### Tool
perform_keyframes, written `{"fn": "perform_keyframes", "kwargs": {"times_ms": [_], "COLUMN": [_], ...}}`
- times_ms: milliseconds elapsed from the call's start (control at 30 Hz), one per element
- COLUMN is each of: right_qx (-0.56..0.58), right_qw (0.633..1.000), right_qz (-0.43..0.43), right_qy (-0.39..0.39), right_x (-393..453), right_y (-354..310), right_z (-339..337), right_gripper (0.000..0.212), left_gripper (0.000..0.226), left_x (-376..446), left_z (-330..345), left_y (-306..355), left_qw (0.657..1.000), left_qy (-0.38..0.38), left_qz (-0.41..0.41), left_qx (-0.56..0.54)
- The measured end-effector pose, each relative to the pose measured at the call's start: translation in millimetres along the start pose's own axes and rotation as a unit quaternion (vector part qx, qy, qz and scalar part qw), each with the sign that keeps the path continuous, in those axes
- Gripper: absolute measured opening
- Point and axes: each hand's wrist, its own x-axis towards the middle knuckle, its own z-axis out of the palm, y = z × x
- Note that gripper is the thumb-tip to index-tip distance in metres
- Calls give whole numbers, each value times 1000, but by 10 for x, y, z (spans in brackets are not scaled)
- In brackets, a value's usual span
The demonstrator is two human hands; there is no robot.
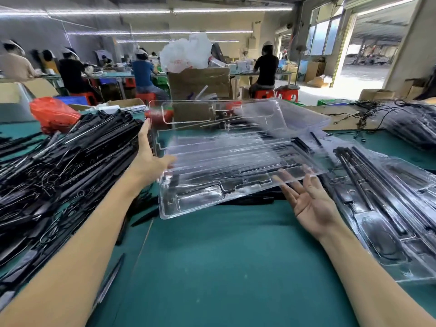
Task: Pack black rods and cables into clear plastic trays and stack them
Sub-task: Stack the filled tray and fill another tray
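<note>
I have an empty clear tray (236,159) lifted above the green table (224,267), so I judge I am at the start of a fresh pack: getting a tray into place before anything goes in it. My left hand (151,159) holds its left edge, thumb lying on top of the rim and the other fingers out of sight underneath. My right hand (311,199) is palm up beneath the near right edge, fingers straight and spread, and I cannot tell whether the fingertips touch the plastic or hang just under it.

The next move, as I see it, calls for laying the tray flat in front of me and then reaching left for parts.

The tray is thin, glossy and see-through, moulded with long channels and a few box-shaped pockets. It looks hinged or doubled, its far part tilting upward. The heap of black rods and cables (66,166) lies just to my left; filled trays (382,197) rest stacked on my right.
</note>
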Motion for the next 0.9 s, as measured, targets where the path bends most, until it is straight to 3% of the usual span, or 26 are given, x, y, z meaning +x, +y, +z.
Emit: {"fn": "perform_keyframes", "kwargs": {"times_ms": [67, 133, 200, 300, 433, 567, 633, 733, 800, 900], "right_qx": [-10, -11, 2, 8, -22, -38, -47, -75, -115, -135], "right_qw": [1000, 1000, 1000, 1000, 1000, 998, 998, 994, 990, 986], "right_qz": [0, 0, -4, -12, 15, 26, 28, 26, 29, 32], "right_qy": [-8, -6, 2, 16, 5, 29, 42, 71, 79, 93], "right_x": [11, 16, 28, 35, 23, 33, 39, 49, 49, 69], "right_y": [20, 31, 32, 31, 93, 131, 162, 222, 249, 247], "right_z": [-14, -19, -16, -22, 10, 73, 111, 154, 190, 257], "right_gripper": [28, 30, 46, 76, 94, 97, 98, 97, 89, 89], "left_gripper": [118, 111, 95, 77, 109, 125, 109, 48, 36, 37], "left_x": [-24, -38, -47, -116, -182, -160, -171, -181, -176, -184], "left_z": [-5, 9, 31, 73, 124, 217, 234, 276, 308, 317], "left_y": [3, 8, 11, -3, -25, 16, 75, 127, 129, 144], "left_qw": [998, 983, 964, 941, 928, 914, 890, 890, 882, 857], "left_qy": [-14, 3, -5, -77, -155, -101, -92, -88, -62, -44], "left_qz": [-26, -56, -77, -93, -113, -118, -116, -102, -85, -66], "left_qx": [-54, -173, -253, -318, -320, -376, -431, -436, -459, -509]}}
